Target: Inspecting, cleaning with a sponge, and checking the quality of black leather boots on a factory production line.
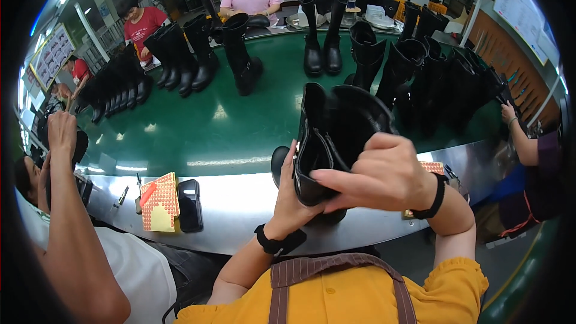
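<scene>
- Bench (174,135): green top, with a metal edge (231,222) on the near side.
- Standing boots (324,51): black, upright along the far side and at both ends; their insides are mostly too dark to read.
- Boot (330,138): in front of the wearer, over the metal edge, its shaft open toward the camera; nothing can be made out inside.
- Right hand (390,171): fingers curled, thumb at the shaft's near edge; whether it pinches the leather, I cannot tell. Working that edge probably wants light, even pressure, nails kept off the surface.
- Left hand (287,201): clasped round the shaft's left side. Its grip should, I judge, stay firm so the boot doesn't twist.
- Tray (384,26): metal, far side, holding white packets (376,11).
- Crate (438,8): yellow, contents unclear.
</scene>
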`<action>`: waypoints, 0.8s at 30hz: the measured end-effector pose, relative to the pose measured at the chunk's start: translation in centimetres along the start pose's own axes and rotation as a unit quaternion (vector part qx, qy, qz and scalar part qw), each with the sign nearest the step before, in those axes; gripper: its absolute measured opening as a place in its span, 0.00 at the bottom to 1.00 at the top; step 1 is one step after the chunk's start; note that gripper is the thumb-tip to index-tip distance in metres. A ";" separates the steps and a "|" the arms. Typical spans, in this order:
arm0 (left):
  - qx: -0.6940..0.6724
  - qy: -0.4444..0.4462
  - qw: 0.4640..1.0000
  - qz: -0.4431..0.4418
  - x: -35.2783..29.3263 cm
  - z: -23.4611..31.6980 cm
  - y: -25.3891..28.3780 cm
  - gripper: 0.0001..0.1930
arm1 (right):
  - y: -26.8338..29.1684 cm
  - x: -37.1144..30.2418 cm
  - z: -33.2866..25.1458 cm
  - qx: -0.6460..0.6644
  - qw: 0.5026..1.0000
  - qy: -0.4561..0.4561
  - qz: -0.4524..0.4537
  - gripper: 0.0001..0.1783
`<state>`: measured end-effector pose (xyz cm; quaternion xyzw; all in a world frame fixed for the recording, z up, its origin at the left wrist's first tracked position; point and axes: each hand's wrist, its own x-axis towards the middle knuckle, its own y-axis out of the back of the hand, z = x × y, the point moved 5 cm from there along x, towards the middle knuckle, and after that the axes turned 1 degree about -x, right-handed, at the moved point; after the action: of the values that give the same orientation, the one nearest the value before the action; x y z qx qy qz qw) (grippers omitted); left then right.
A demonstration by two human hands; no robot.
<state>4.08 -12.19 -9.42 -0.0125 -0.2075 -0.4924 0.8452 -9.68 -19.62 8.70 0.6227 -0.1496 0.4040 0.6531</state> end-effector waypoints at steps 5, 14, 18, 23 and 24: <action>-0.047 -0.049 0.985 0.157 -1.7 1.1 2.2 0.15 | 3.4 -4.0 2.7 -0.146 0.974 -0.170 0.038 0.26; -0.084 -0.100 0.970 0.205 -3.9 0.0 3.5 0.18 | 5.9 -6.0 -1.3 -0.096 0.992 -0.057 0.053 0.20; -0.084 -0.084 0.975 0.190 -4.5 -0.1 2.8 0.18 | 7.3 -12.0 -1.8 -0.222 0.958 -0.163 0.073 0.33; -0.055 -0.095 0.975 0.196 -4.3 0.3 2.6 0.16 | 3.8 -21.8 -3.7 -0.021 0.827 -0.384 0.410 0.67; -0.081 -0.090 0.974 0.191 -4.1 0.2 2.5 0.17 | 0.9 -23.2 -4.1 0.033 0.797 -0.495 0.345 0.65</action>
<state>4.35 -7.41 -10.27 -0.1644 -0.2361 -0.3340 0.8976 -26.12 -23.80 -7.63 0.6659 -0.6441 0.2440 0.2865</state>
